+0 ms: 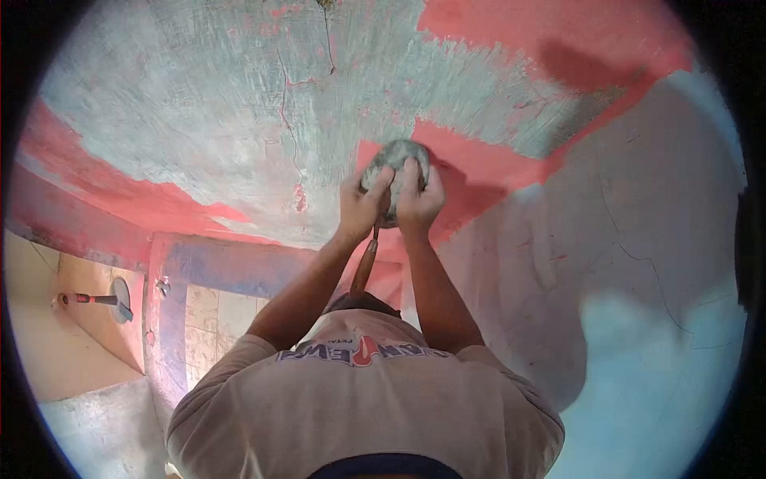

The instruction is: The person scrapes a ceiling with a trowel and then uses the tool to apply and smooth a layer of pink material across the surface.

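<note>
Lump (403,150), grey and mottled (it could be putty or a stone, I can't tell from here), sits between the person's two hands in front of the chest, against the view of the red and grey wall (199,104). The left hand (363,206) grips it from the left and the right hand (419,203) grips it from the right, both thumbs laid over its near face. I cannot tell whether it touches the wall.

Just nearer than the lump, between the forearms, is a brown handle (365,267) with a thin neck running up toward the hands; its far end is hidden. Thin cracks run down the grey part of the wall, and red patches show on both sides.

Over on the left, well apart from the hands, a tool with a red and black handle (80,299) lies by a round grey disc (120,297) on a tan board (96,319). The shirt (363,407) is pale, with lettering across the chest.
</note>
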`<action>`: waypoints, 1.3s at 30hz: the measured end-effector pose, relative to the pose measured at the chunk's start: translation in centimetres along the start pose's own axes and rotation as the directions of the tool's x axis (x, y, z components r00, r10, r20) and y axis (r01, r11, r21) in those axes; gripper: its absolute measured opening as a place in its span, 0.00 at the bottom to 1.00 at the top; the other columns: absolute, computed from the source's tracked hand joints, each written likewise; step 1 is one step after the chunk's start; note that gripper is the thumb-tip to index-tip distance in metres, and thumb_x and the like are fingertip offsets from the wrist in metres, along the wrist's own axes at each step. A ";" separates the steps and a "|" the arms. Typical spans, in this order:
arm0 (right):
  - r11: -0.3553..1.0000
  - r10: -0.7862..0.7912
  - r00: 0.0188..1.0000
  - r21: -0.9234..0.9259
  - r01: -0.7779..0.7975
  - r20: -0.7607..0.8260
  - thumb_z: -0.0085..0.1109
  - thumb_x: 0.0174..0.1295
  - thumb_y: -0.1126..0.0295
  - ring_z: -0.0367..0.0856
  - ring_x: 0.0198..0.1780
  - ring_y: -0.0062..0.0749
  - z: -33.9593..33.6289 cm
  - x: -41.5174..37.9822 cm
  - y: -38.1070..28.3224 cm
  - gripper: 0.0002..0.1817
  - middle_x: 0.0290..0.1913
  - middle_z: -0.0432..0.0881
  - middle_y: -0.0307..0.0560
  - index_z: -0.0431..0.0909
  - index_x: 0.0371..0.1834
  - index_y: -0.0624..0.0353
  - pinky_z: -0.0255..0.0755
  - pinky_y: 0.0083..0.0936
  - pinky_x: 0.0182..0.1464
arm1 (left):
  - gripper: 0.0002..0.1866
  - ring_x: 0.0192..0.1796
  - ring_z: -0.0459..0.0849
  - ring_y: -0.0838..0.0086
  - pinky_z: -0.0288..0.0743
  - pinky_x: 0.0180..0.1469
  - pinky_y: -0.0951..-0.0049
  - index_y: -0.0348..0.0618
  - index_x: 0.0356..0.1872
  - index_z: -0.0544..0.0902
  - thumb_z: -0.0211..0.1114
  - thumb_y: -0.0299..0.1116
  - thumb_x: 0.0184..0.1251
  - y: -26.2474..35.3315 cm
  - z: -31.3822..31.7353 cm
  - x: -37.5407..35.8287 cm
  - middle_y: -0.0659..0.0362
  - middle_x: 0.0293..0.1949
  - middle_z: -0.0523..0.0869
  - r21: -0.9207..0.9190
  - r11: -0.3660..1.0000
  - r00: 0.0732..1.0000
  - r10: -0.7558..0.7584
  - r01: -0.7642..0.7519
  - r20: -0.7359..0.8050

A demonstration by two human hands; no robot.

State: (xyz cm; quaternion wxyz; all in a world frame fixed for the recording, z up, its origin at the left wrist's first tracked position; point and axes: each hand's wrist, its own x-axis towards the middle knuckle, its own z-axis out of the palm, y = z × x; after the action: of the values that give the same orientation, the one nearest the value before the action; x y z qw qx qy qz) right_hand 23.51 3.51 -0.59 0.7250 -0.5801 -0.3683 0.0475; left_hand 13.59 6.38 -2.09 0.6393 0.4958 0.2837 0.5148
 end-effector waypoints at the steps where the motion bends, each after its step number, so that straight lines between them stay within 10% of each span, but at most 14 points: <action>1: 1.000 0.015 1.000 -0.010 -0.015 0.001 0.63 0.73 0.67 0.66 0.30 0.16 0.0 -0.6 0.7 0.17 0.24 0.72 0.32 0.74 0.27 0.65 0.66 0.25 0.31 | 0.10 0.28 0.72 0.88 0.64 0.28 0.81 0.38 0.44 0.86 0.69 0.36 0.76 -0.6 -0.2 -0.1 0.71 0.28 0.80 0.031 1.000 1.000 0.001 0.000 -0.028; 21: 0.999 -0.047 0.999 0.008 0.047 0.017 0.67 0.69 0.64 0.71 0.23 0.23 0.9 3.8 -5.7 0.17 0.19 0.75 0.47 0.76 0.29 0.65 0.68 0.31 0.27 | 0.08 0.19 0.67 0.88 0.55 0.20 0.80 0.43 0.37 0.82 0.66 0.33 0.79 6.5 2.3 1.5 0.71 0.22 0.75 -0.121 0.993 0.999 0.011 -0.007 0.037; 26: 0.999 -0.036 0.999 0.001 0.036 0.017 0.66 0.70 0.65 0.72 0.28 0.18 0.3 -0.6 1.3 0.17 0.22 0.78 0.43 0.77 0.30 0.67 0.71 0.28 0.30 | 0.09 0.21 0.68 0.89 0.56 0.21 0.82 0.37 0.51 0.84 0.64 0.30 0.79 1.3 0.5 0.2 0.72 0.24 0.76 -0.041 0.998 0.998 0.056 -0.057 -0.026; 33: 0.995 -0.090 0.994 0.058 0.086 0.064 0.66 0.70 0.64 0.75 0.27 0.23 1.2 4.7 -7.8 0.15 0.23 0.80 0.46 0.79 0.32 0.67 0.73 0.30 0.31 | 0.07 0.21 0.67 0.90 0.55 0.21 0.82 0.40 0.49 0.84 0.64 0.31 0.80 8.0 1.9 2.1 0.72 0.23 0.75 -0.162 0.987 0.993 0.018 0.001 0.118; 39: 0.999 -0.034 0.999 0.023 0.034 0.025 0.66 0.70 0.66 0.73 0.27 0.20 0.9 0.8 0.1 0.15 0.21 0.77 0.45 0.78 0.31 0.67 0.72 0.29 0.31 | 0.08 0.21 0.68 0.88 0.57 0.21 0.80 0.41 0.45 0.84 0.67 0.34 0.78 1.5 0.0 0.8 0.72 0.22 0.75 -0.055 0.996 0.997 0.069 -0.068 0.016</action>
State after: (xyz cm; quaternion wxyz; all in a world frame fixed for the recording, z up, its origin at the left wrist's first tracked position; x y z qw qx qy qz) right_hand 23.58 4.63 -0.27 0.7274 -0.5649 -0.3867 0.0466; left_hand 13.28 7.12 -0.57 0.6370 0.4922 0.2465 0.5396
